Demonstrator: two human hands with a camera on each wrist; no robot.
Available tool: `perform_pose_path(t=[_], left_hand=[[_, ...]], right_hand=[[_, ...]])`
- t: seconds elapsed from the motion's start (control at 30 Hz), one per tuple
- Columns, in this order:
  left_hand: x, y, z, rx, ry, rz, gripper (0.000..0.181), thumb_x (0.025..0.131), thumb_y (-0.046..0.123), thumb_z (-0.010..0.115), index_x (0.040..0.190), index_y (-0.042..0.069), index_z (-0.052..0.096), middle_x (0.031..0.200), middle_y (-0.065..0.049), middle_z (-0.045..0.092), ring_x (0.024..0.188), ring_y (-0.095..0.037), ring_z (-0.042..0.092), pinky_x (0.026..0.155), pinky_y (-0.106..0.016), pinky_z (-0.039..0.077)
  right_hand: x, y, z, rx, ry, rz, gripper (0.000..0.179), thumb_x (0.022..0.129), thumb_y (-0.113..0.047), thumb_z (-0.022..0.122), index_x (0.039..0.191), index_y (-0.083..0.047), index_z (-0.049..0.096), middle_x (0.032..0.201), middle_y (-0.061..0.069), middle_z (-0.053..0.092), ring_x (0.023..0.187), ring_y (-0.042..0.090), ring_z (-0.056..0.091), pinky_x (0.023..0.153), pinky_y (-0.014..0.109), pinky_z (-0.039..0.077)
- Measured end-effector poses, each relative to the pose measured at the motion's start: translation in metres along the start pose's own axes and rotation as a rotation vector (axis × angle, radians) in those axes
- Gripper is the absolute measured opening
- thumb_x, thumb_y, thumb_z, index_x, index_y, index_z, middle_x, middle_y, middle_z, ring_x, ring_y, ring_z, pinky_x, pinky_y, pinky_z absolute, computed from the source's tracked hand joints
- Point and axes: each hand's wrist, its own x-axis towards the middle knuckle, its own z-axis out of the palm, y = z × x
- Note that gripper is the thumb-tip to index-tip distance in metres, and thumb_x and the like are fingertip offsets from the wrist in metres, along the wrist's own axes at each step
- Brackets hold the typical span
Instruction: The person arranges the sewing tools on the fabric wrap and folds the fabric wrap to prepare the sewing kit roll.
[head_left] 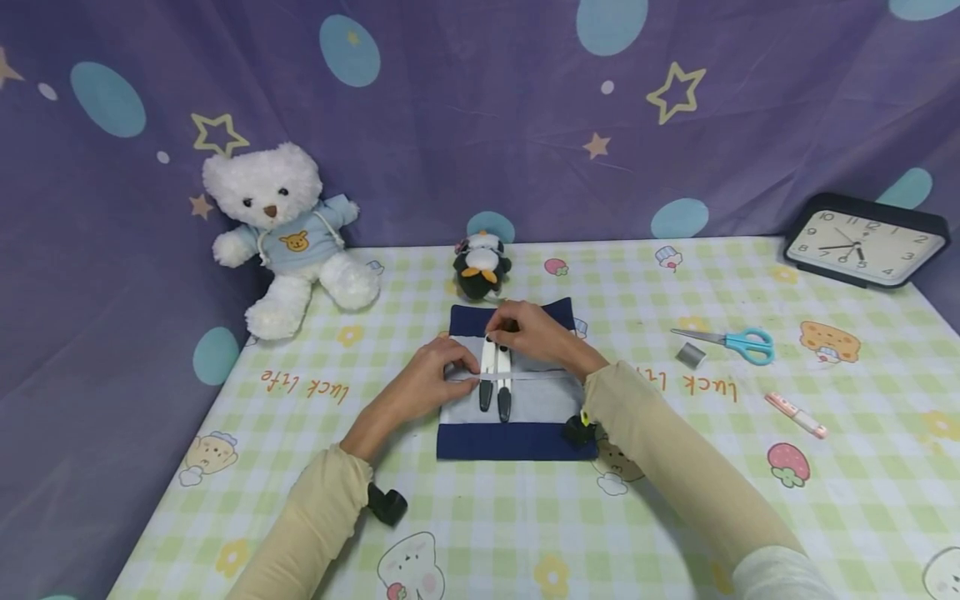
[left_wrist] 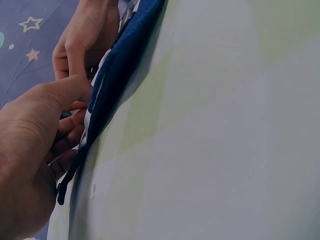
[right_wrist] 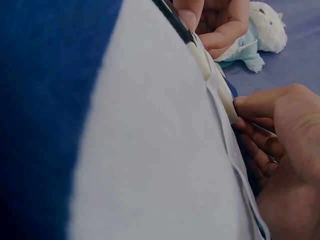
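Note:
A navy and grey fabric organizer lies open on the table, with a white elastic band across its middle. Two white markers with black ends lie side by side under the band. My right hand pinches the white upper end of the left marker. At the band's left end, my left hand holds the elastic between thumb and forefinger, close beside that marker. In the left wrist view, the organizer's navy edge partly hides the fingertips.
Beyond the organizer lies a penguin plush; a white teddy bear sits at the back left. To the right are blue scissors, a small grey roll, a pink-and-white pen-like stick and a black-framed clock.

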Motion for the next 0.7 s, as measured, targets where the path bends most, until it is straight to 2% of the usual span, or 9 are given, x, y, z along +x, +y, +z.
perform_pose_path(t=[0.4, 0.7], left_hand=[[0.0000, 0.0010, 0.0000, 0.000, 0.004, -0.002, 0.008, 0.091, 0.007, 0.079, 0.094, 0.011, 0.073, 0.093, 0.005, 0.067, 0.089, -0.013, 0.061, 0.121, -0.046, 0.022], [0.0005, 0.0009, -0.0002, -0.001, 0.005, -0.003, 0.009, 0.090, 0.007, 0.080, 0.094, 0.012, 0.074, 0.093, 0.005, 0.068, 0.089, -0.013, 0.061, 0.121, -0.046, 0.023]], right_hand=[[-0.0004, 0.0006, 0.0037, -0.019, -0.044, -0.032, 0.011, 0.103, -0.007, 0.064, 0.106, -0.004, 0.074, 0.098, 0.004, 0.071, 0.084, 0.016, 0.064, 0.077, 0.035, 0.053], [-0.0016, -0.0001, 0.0043, -0.021, -0.042, -0.040, 0.010, 0.102, -0.007, 0.065, 0.104, -0.005, 0.075, 0.099, 0.003, 0.071, 0.087, 0.016, 0.065, 0.078, 0.034, 0.053]])
